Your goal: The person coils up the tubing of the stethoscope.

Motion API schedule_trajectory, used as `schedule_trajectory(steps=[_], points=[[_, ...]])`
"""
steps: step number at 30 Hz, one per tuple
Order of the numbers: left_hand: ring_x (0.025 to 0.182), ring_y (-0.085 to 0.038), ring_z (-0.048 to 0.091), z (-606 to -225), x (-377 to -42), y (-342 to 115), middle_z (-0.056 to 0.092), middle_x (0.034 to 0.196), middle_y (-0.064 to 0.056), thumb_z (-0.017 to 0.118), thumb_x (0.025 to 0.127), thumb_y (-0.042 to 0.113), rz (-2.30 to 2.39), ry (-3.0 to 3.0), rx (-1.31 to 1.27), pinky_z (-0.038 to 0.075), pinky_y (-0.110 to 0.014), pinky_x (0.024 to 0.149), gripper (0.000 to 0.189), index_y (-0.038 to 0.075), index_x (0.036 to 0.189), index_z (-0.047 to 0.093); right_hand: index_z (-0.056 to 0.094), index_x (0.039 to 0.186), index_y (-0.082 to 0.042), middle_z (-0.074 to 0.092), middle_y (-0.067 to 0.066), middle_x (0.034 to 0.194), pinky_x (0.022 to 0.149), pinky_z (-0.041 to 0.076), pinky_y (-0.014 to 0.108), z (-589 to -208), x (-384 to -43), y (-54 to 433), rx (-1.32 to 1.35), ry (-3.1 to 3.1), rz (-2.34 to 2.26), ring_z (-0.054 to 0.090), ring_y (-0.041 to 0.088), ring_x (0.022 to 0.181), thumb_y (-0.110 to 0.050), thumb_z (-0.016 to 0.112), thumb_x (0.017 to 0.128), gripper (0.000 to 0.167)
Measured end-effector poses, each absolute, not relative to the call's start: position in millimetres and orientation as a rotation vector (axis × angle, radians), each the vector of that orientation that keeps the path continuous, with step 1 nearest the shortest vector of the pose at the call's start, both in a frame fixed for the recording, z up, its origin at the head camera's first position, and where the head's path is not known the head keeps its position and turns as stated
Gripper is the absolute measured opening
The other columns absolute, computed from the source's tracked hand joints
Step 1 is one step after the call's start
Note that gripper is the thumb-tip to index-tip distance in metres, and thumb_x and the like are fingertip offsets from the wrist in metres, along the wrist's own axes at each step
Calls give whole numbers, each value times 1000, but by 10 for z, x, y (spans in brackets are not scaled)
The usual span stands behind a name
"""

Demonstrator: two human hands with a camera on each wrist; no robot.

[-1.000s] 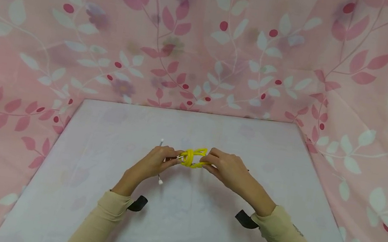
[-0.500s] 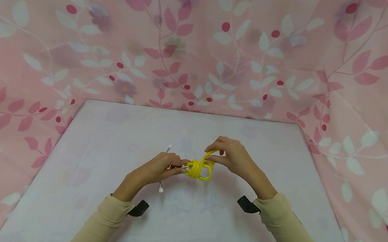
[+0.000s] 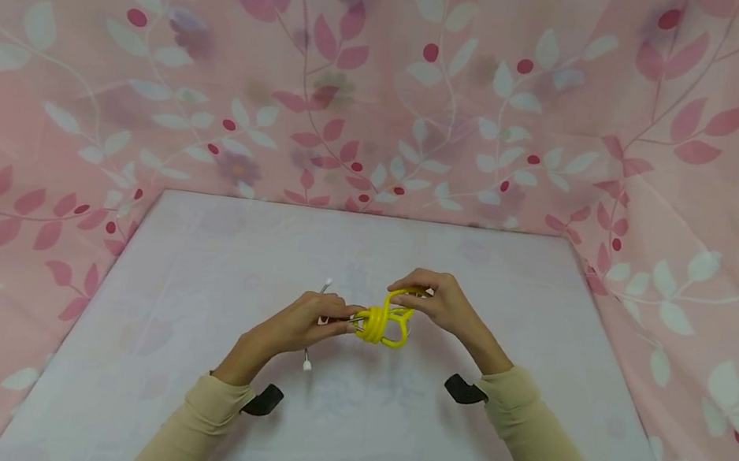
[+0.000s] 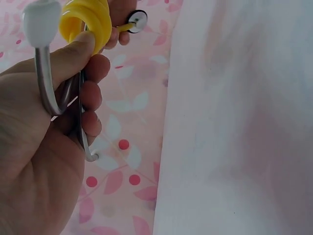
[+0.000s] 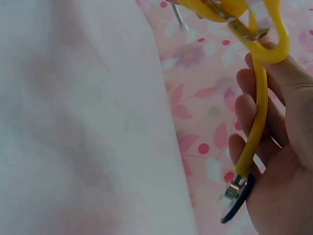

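A stethoscope with yellow tubing point(image 3: 373, 325) is held between my two hands, its tubing wound in several turns round the metal tubes. My left hand point(image 3: 301, 322) grips those metal tubes at the left of the coil. In the left wrist view, a white ear tip point(image 4: 40, 22) sticks out past the thumb. My right hand point(image 3: 441, 299) pinches the tubing's end length just above the coil's right side. The chest piece point(image 5: 238, 198) dangles beside the right palm in the right wrist view. A yellow loop point(image 5: 276, 51) stands near the right thumb.
Both hands work over a white-covered table point(image 3: 339, 433). Pink leaf-patterned cloth point(image 3: 374, 104) rises behind it and along both sides. A black wrist mount point(image 3: 263, 400) sits at the left sleeve, and another black mount point(image 3: 464, 390) at the right.
My right hand has risen from the loop's end, drawing the tubing up and round the coil, then eased slightly lower. The left hand and the coil have shifted a little right and nearer.
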State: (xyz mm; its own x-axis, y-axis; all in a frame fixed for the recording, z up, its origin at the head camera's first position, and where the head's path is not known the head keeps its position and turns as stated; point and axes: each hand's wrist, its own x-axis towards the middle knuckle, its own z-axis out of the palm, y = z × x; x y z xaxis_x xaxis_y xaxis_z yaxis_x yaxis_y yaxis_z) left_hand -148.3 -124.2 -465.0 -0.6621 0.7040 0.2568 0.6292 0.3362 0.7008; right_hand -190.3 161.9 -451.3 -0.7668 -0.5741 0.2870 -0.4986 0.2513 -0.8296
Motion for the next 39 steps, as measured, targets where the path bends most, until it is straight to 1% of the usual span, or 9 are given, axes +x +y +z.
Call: schedule_trajectory(steps=[4,11,17,22,24,26,29,33,39], points=[[67,-2,46,-4628,-1482,-1224,65,81,5,67,94,20,1291,2474,1285,45,-19,62,36,12,129,66,75,106,-2,73,10,98,68,55,24,-4635,-1907,1597,-942,2277,-1687,64,15,77,-5,69,90,17],[68,-3,47,-4581,-1493,-1216,66,82,10,68,93,21,1312,2481,1298,45,-19,62,37,14,129,66,73,107,2,74,2,98,77,57,26,-4751,-1834,1488,-696,2141,-1818,69,14,85,-14,66,94,22],[66,-2,47,-4591,-1505,-1214,63,79,8,70,91,13,1381,2512,1344,45,-19,60,35,9,126,68,69,109,10,74,-5,99,71,56,26,-4931,-1757,1397,-693,2019,-1984,65,12,81,-16,66,94,30],[66,-5,46,-4568,-1524,-1183,65,80,5,71,90,14,1402,2640,1258,41,-19,57,34,8,123,69,69,101,10,72,-1,85,65,55,26,-5026,-1655,1271,-635,1997,-2061,64,13,70,-25,63,97,36],[67,-6,46,-4566,-1530,-1175,67,82,5,70,91,18,1390,2700,1188,41,-19,57,34,9,123,69,68,106,8,72,7,81,67,57,28,-5030,-1613,1220,-624,2046,-2025,68,18,70,-25,59,99,35],[67,-6,46,-4572,-1537,-1175,67,82,5,69,92,21,1379,2754,1120,41,-19,57,34,10,124,69,65,118,6,72,18,87,74,59,33,-5026,-1577,1175,-628,2074,-1992,71,26,76,-23,56,101,35],[67,-8,47,-4575,-1545,-1189,66,81,4,69,92,21,1373,2806,1043,43,-20,57,35,10,125,69,62,124,3,69,29,100,82,58,39,-5017,-1527,1121,-612,2096,-1953,70,39,88,-20,55,101,33],[67,-9,47,-4582,-1565,-1227,64,78,2,70,91,17,1359,2881,962,42,-19,56,37,7,126,67,62,128,0,71,24,104,84,57,40,-5011,-1444,1075,-603,2220,-1851,69,39,95,-19,56,100,34],[66,-9,46,-4606,-1596,-1290,64,78,0,72,89,17,1315,2960,886,41,-19,55,39,3,126,66,55,138,-6,73,18,97,67,59,39,-4976,-1286,1058,-659,2420,-1736,71,33,82,-19,63,96,45]])
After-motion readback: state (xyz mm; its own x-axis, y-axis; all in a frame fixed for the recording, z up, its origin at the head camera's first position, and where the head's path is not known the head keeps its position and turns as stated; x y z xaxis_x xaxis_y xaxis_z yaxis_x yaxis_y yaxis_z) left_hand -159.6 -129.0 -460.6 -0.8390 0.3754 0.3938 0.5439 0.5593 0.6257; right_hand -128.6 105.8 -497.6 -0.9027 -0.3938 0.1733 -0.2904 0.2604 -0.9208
